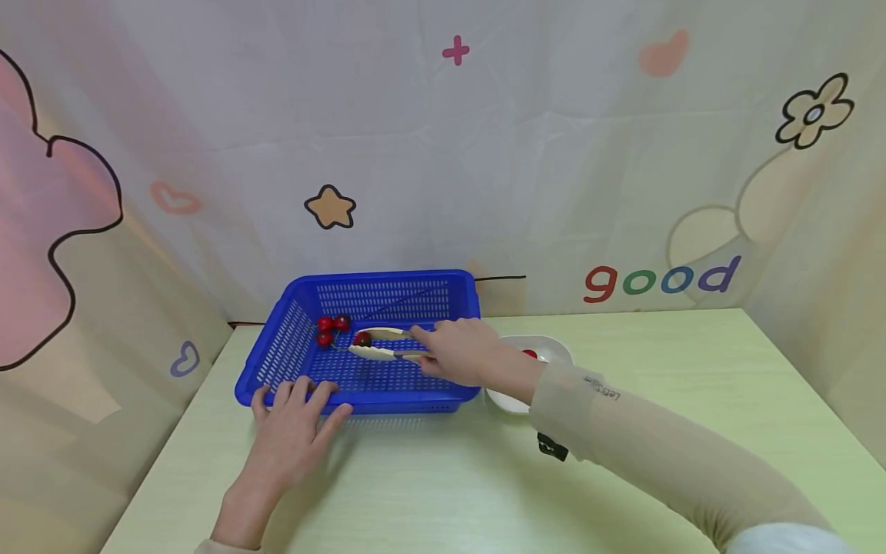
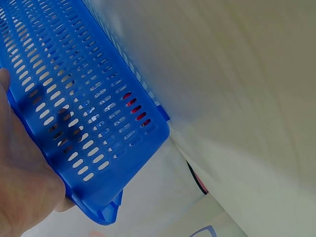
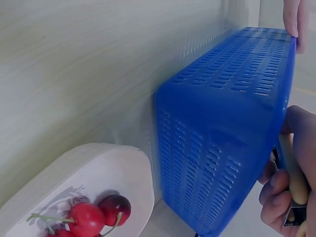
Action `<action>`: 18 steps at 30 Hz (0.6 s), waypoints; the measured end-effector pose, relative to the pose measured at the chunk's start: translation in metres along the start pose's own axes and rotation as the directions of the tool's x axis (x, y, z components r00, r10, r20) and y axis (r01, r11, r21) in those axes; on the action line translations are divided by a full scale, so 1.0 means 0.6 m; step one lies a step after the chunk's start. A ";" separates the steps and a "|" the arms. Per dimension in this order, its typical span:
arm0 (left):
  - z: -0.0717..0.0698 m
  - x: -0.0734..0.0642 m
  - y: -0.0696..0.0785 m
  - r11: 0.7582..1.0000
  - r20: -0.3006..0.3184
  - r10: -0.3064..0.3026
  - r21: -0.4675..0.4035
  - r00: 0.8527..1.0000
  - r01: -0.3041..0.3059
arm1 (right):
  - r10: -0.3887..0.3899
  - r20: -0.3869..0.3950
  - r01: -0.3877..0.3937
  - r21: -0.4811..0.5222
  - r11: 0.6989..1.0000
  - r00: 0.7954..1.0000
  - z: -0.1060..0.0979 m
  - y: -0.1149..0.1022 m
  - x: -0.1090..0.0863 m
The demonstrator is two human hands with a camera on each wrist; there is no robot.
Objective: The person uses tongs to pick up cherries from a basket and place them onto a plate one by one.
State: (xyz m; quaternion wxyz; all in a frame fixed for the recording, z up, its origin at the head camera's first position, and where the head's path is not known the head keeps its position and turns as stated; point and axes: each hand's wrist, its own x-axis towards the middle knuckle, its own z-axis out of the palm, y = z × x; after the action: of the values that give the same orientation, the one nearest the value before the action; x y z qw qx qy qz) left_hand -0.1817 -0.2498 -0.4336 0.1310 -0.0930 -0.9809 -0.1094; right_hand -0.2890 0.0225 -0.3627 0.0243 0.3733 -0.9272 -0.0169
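Observation:
A blue plastic basket (image 1: 415, 406) with slotted walls sits on the table. My left hand (image 1: 294, 427) grips its front rim near the left corner, fingers hooked over the edge. Reaching in from the right, my right hand (image 1: 460, 352) holds pale-tipped tongs (image 1: 374, 353). Between the tong tips is a dark red cherry (image 1: 362, 339), low inside the basket. A few red cherries (image 1: 324, 338) with stems lie close by, left of the tongs. In the right wrist view, my right hand (image 3: 296, 182) squeezes the tong handles beside the basket rim.
A white bowl (image 3: 133, 168) stands right of the basket, partly hidden by my right forearm in the head view. It holds several cherries (image 3: 88, 219) with green stems. A printed curtain (image 1: 554, 177) hangs behind the pale table (image 1: 692, 400).

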 end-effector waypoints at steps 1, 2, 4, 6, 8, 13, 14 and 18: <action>0.000 0.000 0.000 1.000 -0.002 0.002 0.000 1.000 -0.002 | -0.005 -0.008 0.005 -0.001 1.000 1.000 -0.001 0.001 -0.004; 0.000 0.000 0.000 1.000 -0.003 0.003 0.000 1.000 -0.003 | -0.012 -0.015 0.012 -0.008 1.000 1.000 -0.001 0.003 -0.008; 0.001 0.001 0.001 1.000 -0.004 0.007 0.001 1.000 -0.007 | -0.023 -0.025 0.022 -0.014 1.000 0.999 -0.004 0.006 -0.016; 0.000 0.001 0.001 1.000 -0.006 0.008 0.003 1.000 -0.008 | -0.031 -0.029 0.030 -0.011 0.999 0.999 -0.007 0.009 -0.024; -0.001 0.001 0.002 1.000 -0.010 0.009 0.003 1.000 -0.009 | -0.035 -0.029 0.034 -0.010 0.999 0.999 -0.010 0.012 -0.032; -0.003 0.000 0.003 1.000 -0.017 0.010 0.001 1.000 -0.010 | -0.039 -0.042 0.038 -0.008 0.999 0.998 -0.013 0.019 -0.047; -0.004 0.000 0.003 1.000 -0.017 0.009 0.002 1.000 -0.009 | -0.039 -0.044 0.038 -0.011 0.999 0.998 -0.013 0.021 -0.050; -0.003 0.000 0.004 1.000 -0.014 0.006 0.005 1.000 -0.006 | -0.017 -0.027 0.017 -0.001 1.000 0.999 -0.015 0.029 -0.063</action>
State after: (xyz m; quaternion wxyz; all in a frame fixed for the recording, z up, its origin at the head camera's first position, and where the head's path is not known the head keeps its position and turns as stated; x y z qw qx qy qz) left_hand -0.1812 -0.2481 -0.4315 0.1385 -0.0947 -0.9800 -0.1071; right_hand -0.2731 0.0614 -0.3539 0.0370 0.3813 -0.9236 -0.0126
